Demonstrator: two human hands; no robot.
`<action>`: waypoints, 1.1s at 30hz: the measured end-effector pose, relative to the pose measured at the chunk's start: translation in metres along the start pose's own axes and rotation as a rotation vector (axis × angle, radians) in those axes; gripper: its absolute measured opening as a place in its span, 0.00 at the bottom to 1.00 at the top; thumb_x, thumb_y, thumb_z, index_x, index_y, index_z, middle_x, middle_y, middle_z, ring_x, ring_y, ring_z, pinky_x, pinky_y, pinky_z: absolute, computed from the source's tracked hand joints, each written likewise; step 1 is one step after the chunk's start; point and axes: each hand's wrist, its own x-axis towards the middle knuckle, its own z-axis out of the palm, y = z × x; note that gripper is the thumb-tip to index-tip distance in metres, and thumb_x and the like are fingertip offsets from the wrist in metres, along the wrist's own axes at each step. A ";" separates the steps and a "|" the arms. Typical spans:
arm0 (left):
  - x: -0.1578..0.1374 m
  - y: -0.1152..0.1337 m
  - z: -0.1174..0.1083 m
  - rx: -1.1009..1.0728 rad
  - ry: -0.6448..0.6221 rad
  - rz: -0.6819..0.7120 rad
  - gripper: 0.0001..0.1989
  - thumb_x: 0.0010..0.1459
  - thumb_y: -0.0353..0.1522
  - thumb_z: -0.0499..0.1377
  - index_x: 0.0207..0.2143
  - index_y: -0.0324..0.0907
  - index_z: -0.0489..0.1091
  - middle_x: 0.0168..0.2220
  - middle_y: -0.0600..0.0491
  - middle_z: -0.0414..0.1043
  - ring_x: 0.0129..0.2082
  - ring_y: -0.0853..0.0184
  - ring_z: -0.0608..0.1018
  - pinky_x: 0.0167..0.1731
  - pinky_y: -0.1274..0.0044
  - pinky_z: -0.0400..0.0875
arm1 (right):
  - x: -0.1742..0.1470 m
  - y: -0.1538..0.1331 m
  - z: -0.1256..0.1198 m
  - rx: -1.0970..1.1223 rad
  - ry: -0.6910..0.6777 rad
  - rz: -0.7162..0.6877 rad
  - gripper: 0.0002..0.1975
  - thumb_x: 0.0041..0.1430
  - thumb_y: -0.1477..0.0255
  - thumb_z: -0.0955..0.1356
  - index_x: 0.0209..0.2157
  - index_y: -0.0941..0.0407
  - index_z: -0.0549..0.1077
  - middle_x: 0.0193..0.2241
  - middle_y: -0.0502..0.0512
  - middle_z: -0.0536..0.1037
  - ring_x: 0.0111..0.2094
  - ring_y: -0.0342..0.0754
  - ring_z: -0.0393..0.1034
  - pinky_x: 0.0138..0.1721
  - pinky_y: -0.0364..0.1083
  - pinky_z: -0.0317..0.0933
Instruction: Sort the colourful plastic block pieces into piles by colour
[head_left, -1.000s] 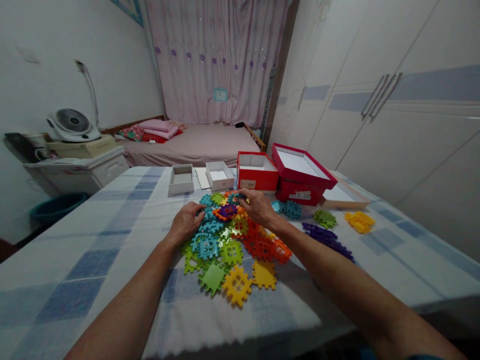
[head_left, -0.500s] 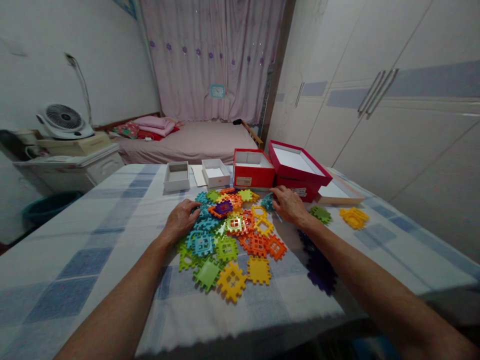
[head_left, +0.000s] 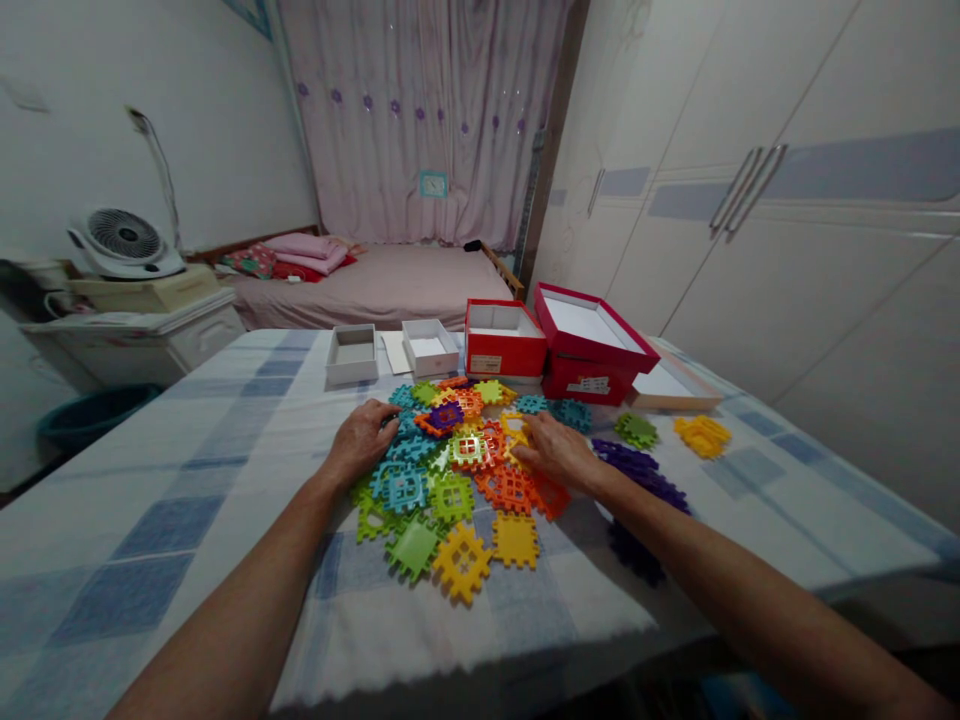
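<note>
Colourful interlocking plastic tiles lie in a loose heap on the cloth. At the heap's left edge rests my left hand (head_left: 364, 438), fingers curled in against the blue tiles (head_left: 407, 440); whatever they hold, if anything, is hidden. My right hand (head_left: 559, 450) reaches over the heap's right side, thumb and fingers closed on a yellow tile with an open centre (head_left: 513, 428). Orange tiles (head_left: 508, 488) lie just below that hand. Toward me are a green tile (head_left: 414, 547) and yellow tiles (head_left: 461, 563). Beyond my right hand, blue tiles (head_left: 571, 414) lie apart from the heap.
Purple tiles (head_left: 637, 468) lie partly under my right forearm, with a green tile (head_left: 636, 430) and yellow tiles (head_left: 702, 436) farther right. Along the back stand a grey-white box (head_left: 352, 372), a white box (head_left: 435, 362), a red box (head_left: 504, 357) and a dark red box (head_left: 585, 375).
My right hand has moved from the back right, beside the red boxes, down and left onto the yellow tiles. It let go of a blue tile there. My left hand stays put.
</note>
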 end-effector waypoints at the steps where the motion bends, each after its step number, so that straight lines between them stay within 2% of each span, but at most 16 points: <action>1: 0.000 0.000 0.000 0.000 0.000 0.002 0.22 0.57 0.38 0.47 0.46 0.39 0.74 0.41 0.46 0.72 0.44 0.60 0.74 0.49 0.71 0.67 | 0.002 -0.002 0.002 0.004 -0.008 -0.016 0.20 0.60 0.62 0.64 0.50 0.58 0.69 0.46 0.62 0.73 0.43 0.52 0.70 0.40 0.45 0.59; 4: 0.000 -0.001 0.001 -0.004 0.003 0.006 0.22 0.57 0.38 0.47 0.45 0.39 0.74 0.41 0.46 0.72 0.43 0.60 0.74 0.48 0.70 0.67 | 0.006 -0.009 0.006 0.060 -0.010 -0.077 0.15 0.59 0.64 0.64 0.44 0.57 0.73 0.41 0.60 0.74 0.40 0.51 0.70 0.39 0.45 0.58; 8: 0.001 -0.001 0.001 -0.015 0.016 0.005 0.21 0.57 0.38 0.48 0.44 0.41 0.74 0.40 0.47 0.73 0.43 0.61 0.74 0.48 0.71 0.67 | 0.009 -0.018 0.009 0.225 0.023 -0.197 0.16 0.56 0.71 0.65 0.47 0.58 0.74 0.41 0.58 0.76 0.43 0.50 0.69 0.44 0.45 0.59; 11: 0.000 -0.001 0.000 -0.013 0.004 -0.001 0.21 0.57 0.38 0.48 0.45 0.41 0.74 0.40 0.47 0.73 0.44 0.61 0.74 0.48 0.72 0.67 | 0.015 -0.019 0.004 0.298 0.046 -0.240 0.18 0.56 0.73 0.65 0.49 0.57 0.74 0.46 0.58 0.76 0.44 0.49 0.69 0.46 0.45 0.59; 14: 0.000 0.000 -0.001 -0.017 -0.014 0.002 0.22 0.57 0.38 0.48 0.45 0.39 0.74 0.40 0.46 0.72 0.44 0.60 0.74 0.48 0.71 0.67 | 0.031 -0.013 -0.005 0.264 0.142 -0.133 0.20 0.57 0.75 0.63 0.52 0.58 0.72 0.50 0.60 0.74 0.47 0.49 0.68 0.49 0.45 0.59; 17: 0.000 -0.001 0.000 -0.029 0.003 0.009 0.20 0.57 0.38 0.48 0.44 0.41 0.74 0.40 0.47 0.72 0.44 0.61 0.74 0.48 0.71 0.67 | 0.055 -0.009 -0.011 0.110 0.206 0.000 0.20 0.60 0.72 0.62 0.53 0.58 0.70 0.52 0.63 0.71 0.53 0.54 0.64 0.52 0.49 0.57; 20: 0.000 -0.002 0.001 -0.038 0.022 0.010 0.20 0.57 0.38 0.48 0.44 0.42 0.74 0.40 0.48 0.73 0.44 0.61 0.74 0.49 0.71 0.67 | 0.078 -0.010 -0.009 0.041 0.119 0.047 0.20 0.61 0.66 0.63 0.52 0.56 0.70 0.51 0.63 0.73 0.53 0.57 0.65 0.49 0.52 0.58; 24: -0.001 -0.001 0.001 -0.034 0.025 0.007 0.20 0.57 0.39 0.48 0.44 0.40 0.75 0.40 0.47 0.73 0.44 0.60 0.74 0.48 0.71 0.67 | 0.093 -0.016 -0.003 0.086 0.034 0.048 0.23 0.57 0.58 0.66 0.51 0.56 0.71 0.47 0.63 0.76 0.48 0.58 0.69 0.44 0.50 0.61; 27: -0.001 0.000 0.001 -0.036 0.034 0.005 0.21 0.57 0.38 0.48 0.44 0.40 0.75 0.40 0.46 0.73 0.44 0.60 0.74 0.48 0.70 0.67 | 0.092 -0.021 0.000 0.111 0.033 -0.002 0.23 0.58 0.58 0.66 0.51 0.55 0.70 0.48 0.62 0.75 0.47 0.55 0.70 0.42 0.47 0.60; 33: -0.001 0.000 0.002 -0.040 0.039 -0.013 0.19 0.57 0.37 0.49 0.43 0.43 0.75 0.39 0.48 0.73 0.43 0.61 0.74 0.48 0.70 0.67 | 0.084 -0.034 0.000 0.225 0.038 -0.219 0.19 0.58 0.64 0.66 0.50 0.56 0.70 0.43 0.57 0.77 0.42 0.50 0.70 0.40 0.43 0.59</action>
